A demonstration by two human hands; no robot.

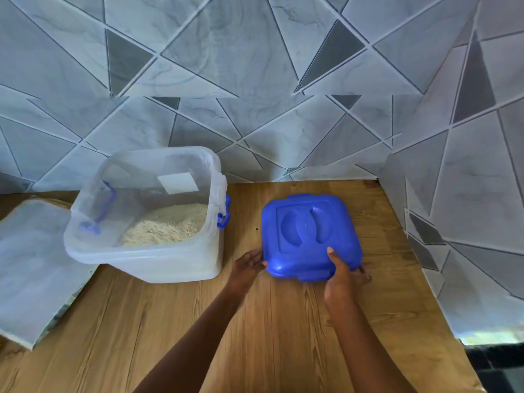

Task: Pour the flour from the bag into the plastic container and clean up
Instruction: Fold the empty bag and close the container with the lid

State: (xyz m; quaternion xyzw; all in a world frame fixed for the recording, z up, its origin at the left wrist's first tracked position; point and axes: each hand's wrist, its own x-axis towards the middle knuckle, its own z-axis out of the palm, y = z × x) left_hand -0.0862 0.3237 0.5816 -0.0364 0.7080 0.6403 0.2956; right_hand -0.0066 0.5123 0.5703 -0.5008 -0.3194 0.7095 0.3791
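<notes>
Clear plastic container [147, 222] stands open at the far left of the wooden bench [255, 330], with pale flour [167, 226] heaped in its bottom, higher toward the far right corner, and blue latches hanging at its sides. Just left of it the bag [31, 268] lies flat and looks emptied, its near end reaching toward the bench's left edge. To the right of the container, apart from it, the blue lid [310, 236] rests top side up on the bench. Both hands are clamped on its near edge: the left hand [249, 265] at the near left corner, the right hand [340, 275] at the near right, thumb on top and fingers tucked under. Pouring appears finished, so the step in hand is likely closing up. Next the lid would need lifting, carrying left over the container, squaring to the rim, pressing down and latching; the bag remains to clear.
</notes>
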